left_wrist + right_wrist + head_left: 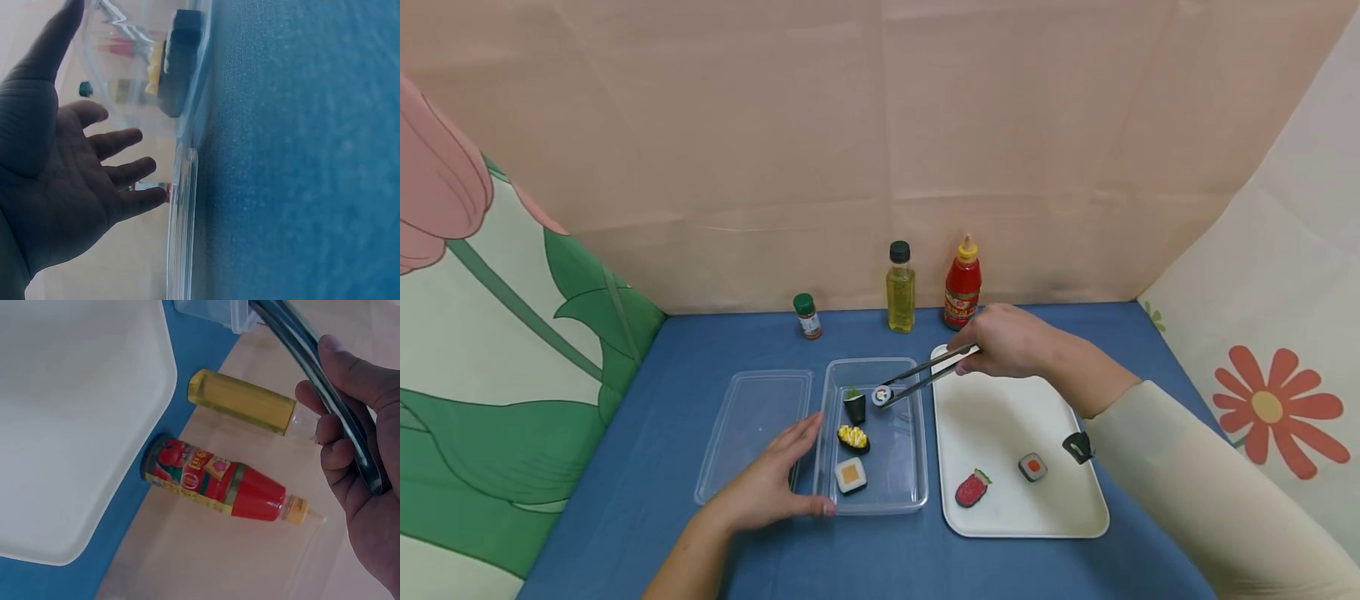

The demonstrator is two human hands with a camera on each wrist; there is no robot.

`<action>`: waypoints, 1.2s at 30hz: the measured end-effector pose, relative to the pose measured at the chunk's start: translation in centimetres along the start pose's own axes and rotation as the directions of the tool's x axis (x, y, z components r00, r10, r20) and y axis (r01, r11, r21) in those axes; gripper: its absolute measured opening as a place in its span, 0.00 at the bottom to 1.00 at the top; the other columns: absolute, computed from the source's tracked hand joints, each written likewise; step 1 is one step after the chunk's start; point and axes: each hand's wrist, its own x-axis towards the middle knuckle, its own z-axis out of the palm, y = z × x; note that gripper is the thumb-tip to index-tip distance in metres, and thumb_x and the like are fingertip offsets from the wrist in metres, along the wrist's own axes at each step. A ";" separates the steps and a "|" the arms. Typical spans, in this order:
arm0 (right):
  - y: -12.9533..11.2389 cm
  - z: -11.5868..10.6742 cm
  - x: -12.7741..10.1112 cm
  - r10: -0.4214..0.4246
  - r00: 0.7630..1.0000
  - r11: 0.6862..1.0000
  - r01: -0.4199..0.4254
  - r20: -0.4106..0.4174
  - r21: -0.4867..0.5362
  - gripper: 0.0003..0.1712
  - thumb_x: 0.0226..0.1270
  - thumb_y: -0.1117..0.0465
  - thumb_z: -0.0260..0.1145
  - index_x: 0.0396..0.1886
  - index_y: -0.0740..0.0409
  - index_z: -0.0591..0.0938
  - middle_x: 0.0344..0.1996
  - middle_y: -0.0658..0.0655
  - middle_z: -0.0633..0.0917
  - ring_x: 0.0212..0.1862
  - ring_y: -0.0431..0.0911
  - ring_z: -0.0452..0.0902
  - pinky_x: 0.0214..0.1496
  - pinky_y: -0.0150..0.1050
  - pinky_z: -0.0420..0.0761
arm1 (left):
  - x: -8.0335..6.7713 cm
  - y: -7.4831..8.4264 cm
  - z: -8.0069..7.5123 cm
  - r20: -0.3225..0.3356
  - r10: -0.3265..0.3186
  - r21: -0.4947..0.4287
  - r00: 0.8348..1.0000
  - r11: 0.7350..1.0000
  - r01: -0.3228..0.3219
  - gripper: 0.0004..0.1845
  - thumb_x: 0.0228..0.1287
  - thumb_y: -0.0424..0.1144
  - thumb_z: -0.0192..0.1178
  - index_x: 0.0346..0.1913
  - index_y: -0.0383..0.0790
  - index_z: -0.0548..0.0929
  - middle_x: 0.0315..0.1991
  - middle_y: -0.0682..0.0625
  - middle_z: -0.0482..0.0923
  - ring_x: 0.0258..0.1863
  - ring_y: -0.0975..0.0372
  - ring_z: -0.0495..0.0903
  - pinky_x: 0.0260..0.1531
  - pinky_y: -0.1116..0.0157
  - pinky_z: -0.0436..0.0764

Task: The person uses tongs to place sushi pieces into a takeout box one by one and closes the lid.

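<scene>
My right hand [979, 347] grips metal tongs [925, 377] by their rear end; the wrist view shows its fingers [337, 434] curled round the tongs [325, 381]. The tong tips pinch a small sushi roll [882, 395] just above the far part of a clear plastic container [917, 467]. Inside lie a green-topped black piece [854, 406], a corn-topped piece [853, 437] and a white square piece [850, 475]. My left hand [808, 467] lies flat on the blue table by the container's front left corner, fingers straight, thumb against the corner. In the wrist view its palm [62, 175] is spread.
The clear lid [754, 429] lies left of the container. A white tray [1000, 417] on the right holds a red piece [972, 488] and a red-centred roll [1032, 467]. A spice jar [807, 316], oil bottle [900, 287] and ketchup bottle [963, 283] stand at the back wall.
</scene>
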 end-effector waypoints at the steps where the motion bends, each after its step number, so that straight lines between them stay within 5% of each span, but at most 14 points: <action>1: -0.2 -0.1 0.2 0.006 1.000 1.000 -0.006 0.012 -0.010 0.18 0.61 0.54 0.81 0.50 0.54 0.92 0.40 0.49 0.92 0.37 0.40 0.86 0.43 0.38 0.85 | 0.0 0.0 0.0 0.000 -0.001 0.001 1.000 1.000 0.001 0.67 0.47 0.65 0.79 0.85 0.51 0.51 0.85 0.51 0.45 0.82 0.43 0.44 0.71 0.31 0.54; 20: -2.5 -0.8 2.9 0.050 0.989 0.992 -0.033 0.139 -0.122 0.23 0.60 0.53 0.81 0.55 0.52 0.91 0.47 0.51 0.91 0.48 0.48 0.88 0.50 0.43 0.86 | 0.0 0.3 0.0 -0.007 0.005 0.000 1.000 1.000 -0.005 0.67 0.46 0.64 0.80 0.85 0.49 0.52 0.85 0.50 0.45 0.82 0.43 0.45 0.71 0.32 0.55; 36: -2.0 -1.4 1.8 0.028 0.994 0.992 -0.015 0.105 -0.128 0.23 0.60 0.52 0.82 0.54 0.52 0.91 0.46 0.50 0.91 0.47 0.48 0.87 0.50 0.44 0.86 | 0.0 0.5 -0.1 -0.007 -0.013 0.005 1.000 1.000 0.013 0.67 0.46 0.63 0.81 0.85 0.49 0.52 0.85 0.50 0.45 0.82 0.44 0.45 0.71 0.32 0.57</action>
